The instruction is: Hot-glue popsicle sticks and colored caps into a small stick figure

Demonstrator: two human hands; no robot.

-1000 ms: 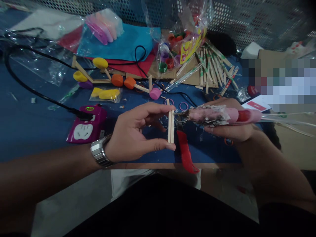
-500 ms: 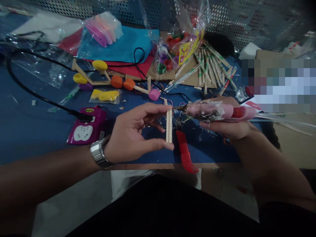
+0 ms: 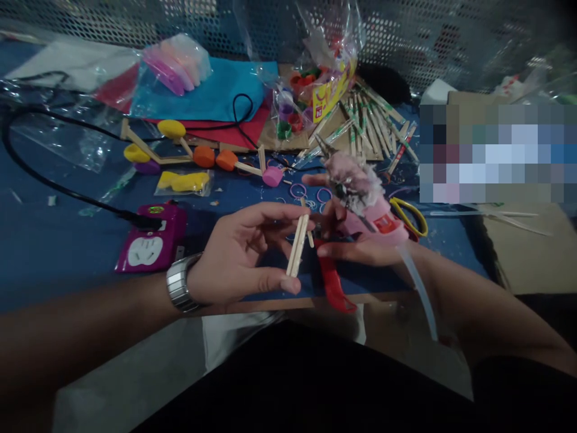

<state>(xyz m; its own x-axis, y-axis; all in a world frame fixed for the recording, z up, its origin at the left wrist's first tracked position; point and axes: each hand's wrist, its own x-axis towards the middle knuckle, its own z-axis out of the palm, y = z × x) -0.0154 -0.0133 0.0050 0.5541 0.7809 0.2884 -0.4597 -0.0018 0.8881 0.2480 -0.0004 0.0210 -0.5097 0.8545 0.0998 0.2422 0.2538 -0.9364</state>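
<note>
My left hand (image 3: 237, 249) pinches a pair of short wooden sticks (image 3: 297, 246) by their ends, between thumb and fingertips. They lie side by side and lean a little to the right at the top. My right hand (image 3: 374, 249) is wrapped round a pink hot glue gun (image 3: 354, 186), smeared with white and dark residue. Its nozzle points up and away to the left, and a clear glue stick (image 3: 419, 291) trails from its back. Below the hands, a red-handled cutter (image 3: 333, 282) lies at the table's front edge, partly covered by my right fingers.
A purple power adapter (image 3: 153, 240) with a black cable stands at left. Behind are stick pieces with coloured caps (image 3: 205, 156), a yellow packet (image 3: 184, 182), a bag of caps (image 3: 311, 90), bundled sticks (image 3: 369, 123) and small rubber bands (image 3: 297, 191). Cardboard (image 3: 523, 252) lies at right.
The glue gun has swung from lying level beside the sticks to pointing up and away, its nozzle now clear of them. The sticks have tilted and come slightly left and nearer.
</note>
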